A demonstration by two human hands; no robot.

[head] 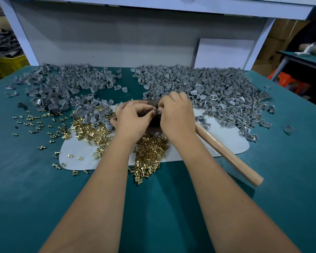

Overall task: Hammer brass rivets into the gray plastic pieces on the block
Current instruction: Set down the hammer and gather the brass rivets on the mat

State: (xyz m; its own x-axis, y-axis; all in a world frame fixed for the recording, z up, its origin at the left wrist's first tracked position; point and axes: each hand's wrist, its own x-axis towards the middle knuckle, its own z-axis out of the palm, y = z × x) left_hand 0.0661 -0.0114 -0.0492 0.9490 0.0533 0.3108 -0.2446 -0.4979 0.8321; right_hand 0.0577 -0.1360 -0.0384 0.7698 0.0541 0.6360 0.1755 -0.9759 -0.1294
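We have both hands meeting over the dark block (154, 121) at the middle of the worktop (44, 189). Our left hand (133, 119) and right hand (175, 115) have their fingers curled and their fingertips pinched together on something small between them, probably a rivet and a gray piece, though it is too small to tell. The hammer (228, 154) lies unheld just right of our right wrist, so no strike is under way. The right pile (208, 88) shows brass glints, likely finished pieces; the left pile (62, 83) looks plain gray, and many brass rivets (150, 152) remain, so much work is left. Piles crowd the block on three sides; open room lies toward us, on the bare near worktop.
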